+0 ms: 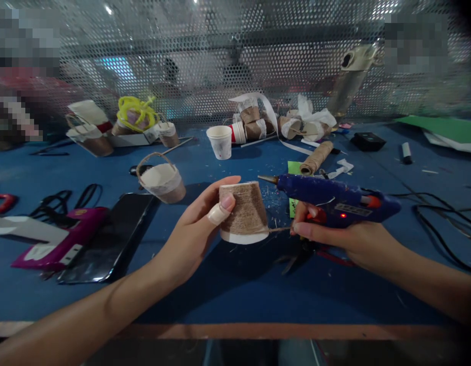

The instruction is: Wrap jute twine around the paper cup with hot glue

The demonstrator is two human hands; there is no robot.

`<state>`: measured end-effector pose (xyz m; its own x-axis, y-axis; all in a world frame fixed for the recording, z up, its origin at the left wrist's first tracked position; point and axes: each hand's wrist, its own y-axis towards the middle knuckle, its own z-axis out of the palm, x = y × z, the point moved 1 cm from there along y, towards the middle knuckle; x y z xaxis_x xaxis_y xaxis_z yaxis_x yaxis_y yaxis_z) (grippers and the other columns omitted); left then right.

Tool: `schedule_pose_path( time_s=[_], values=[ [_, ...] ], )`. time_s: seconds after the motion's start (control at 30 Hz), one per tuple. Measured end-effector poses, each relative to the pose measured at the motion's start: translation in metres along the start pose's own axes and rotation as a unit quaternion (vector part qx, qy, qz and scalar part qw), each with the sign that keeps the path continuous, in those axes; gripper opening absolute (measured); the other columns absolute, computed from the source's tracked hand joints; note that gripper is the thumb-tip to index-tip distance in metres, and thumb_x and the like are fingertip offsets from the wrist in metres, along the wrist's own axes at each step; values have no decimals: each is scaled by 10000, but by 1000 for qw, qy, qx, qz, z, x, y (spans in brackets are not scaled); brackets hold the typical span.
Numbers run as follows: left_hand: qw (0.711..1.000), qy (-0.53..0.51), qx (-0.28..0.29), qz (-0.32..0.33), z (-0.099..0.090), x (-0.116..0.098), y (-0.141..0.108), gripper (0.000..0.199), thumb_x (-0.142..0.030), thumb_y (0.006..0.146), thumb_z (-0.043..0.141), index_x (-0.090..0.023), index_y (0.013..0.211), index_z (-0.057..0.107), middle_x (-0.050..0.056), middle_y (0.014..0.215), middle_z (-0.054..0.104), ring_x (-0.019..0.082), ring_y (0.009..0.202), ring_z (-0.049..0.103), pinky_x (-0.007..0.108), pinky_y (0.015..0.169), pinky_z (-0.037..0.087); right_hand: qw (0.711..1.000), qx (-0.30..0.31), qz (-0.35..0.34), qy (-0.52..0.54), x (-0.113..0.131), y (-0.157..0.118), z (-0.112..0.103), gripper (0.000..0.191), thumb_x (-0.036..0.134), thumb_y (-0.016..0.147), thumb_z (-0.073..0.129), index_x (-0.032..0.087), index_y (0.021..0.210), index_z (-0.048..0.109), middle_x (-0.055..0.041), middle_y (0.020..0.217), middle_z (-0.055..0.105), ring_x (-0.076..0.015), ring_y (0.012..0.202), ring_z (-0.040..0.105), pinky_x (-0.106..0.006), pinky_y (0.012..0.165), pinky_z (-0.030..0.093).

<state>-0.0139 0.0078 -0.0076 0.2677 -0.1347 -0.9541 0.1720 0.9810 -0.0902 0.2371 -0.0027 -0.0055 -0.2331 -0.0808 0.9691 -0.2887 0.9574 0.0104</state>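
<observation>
My left hand grips a paper cup turned upside down, its thumb wearing a bandage. Brown twine is wound round most of the cup, leaving a white band bare at the lower rim. In my right hand is a blue glue gun with a red light lit, its nozzle pointing left just above the cup. The same hand's fingertips pinch the loose twine that runs from the cup's lower edge. Below that hand, partly hidden, lie dark pliers or cutters.
A twine roll, a white paper cup and a small handled basket stand beyond my hands. On the left lie a phone and a purple power strip. A black cord trails at right; a perforated metal screen rises behind.
</observation>
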Motion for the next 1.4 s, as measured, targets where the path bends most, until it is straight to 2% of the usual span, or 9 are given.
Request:
schedule_pose_path(
  time_s=[0.13, 0.3, 0.53, 0.83, 1.03, 1.23, 1.4],
  values=[
    [1000, 12, 15, 3, 0, 0, -1, 445, -471, 847, 829, -293, 1251, 772, 50, 1290, 743, 318, 1312, 602, 381, 1029, 522, 1000, -12, 11, -4, 0, -1, 1, 232, 436, 822, 843, 253, 773, 709, 15, 760, 654, -163, 722, 614, -291, 691, 542],
    [999, 2, 33, 4, 0, 2, -1, 434, -472, 849, 827, -306, 1248, 776, 54, 1307, 741, 323, 1308, 607, 393, 1022, 534, 999, -17, 34, 1, 0, -1, 3, 209, 417, 844, 800, 251, 767, 700, 16, 719, 654, -153, 651, 591, -285, 613, 525],
    [997, -19, 71, -2, -2, 5, -2, 376, -437, 895, 788, -337, 1257, 775, 47, 1334, 741, 306, 1284, 634, 358, 972, 557, 998, -54, 29, 5, 1, -1, 7, 230, 422, 788, 836, 234, 766, 706, 8, 753, 687, -166, 726, 633, -309, 729, 568],
    [995, -22, 95, -3, 1, 6, -2, 450, -440, 878, 804, -292, 1300, 752, 91, 1370, 727, 342, 1301, 632, 412, 1027, 546, 995, -80, 62, -14, -6, -5, 7, 312, 531, 772, 824, 246, 817, 706, -12, 766, 670, -205, 726, 627, -334, 635, 552],
    [992, -39, 119, -5, 3, 5, -3, 351, -388, 876, 817, -311, 1218, 789, 51, 1286, 766, 264, 1209, 688, 306, 949, 562, 996, -73, 42, -29, -2, -7, 9, 246, 468, 775, 844, 253, 797, 726, 6, 776, 715, -211, 783, 694, -342, 765, 594],
    [994, -72, 79, -25, 5, -1, 1, 373, -380, 909, 765, -294, 1272, 739, 57, 1308, 756, 281, 1209, 692, 373, 992, 564, 999, -39, 2, -33, 0, -5, 11, 277, 514, 879, 768, 246, 818, 736, -1, 839, 763, -196, 832, 725, -337, 870, 594],
    [988, -117, 68, -79, 9, -5, 6, 302, -361, 963, 644, -197, 1192, 752, 115, 1269, 770, 322, 1258, 675, 438, 1071, 535, 996, -80, -6, -34, 0, -4, 12, 304, 574, 818, 816, 284, 896, 766, -12, 921, 797, -235, 912, 756, -399, 943, 623]
  ],
)
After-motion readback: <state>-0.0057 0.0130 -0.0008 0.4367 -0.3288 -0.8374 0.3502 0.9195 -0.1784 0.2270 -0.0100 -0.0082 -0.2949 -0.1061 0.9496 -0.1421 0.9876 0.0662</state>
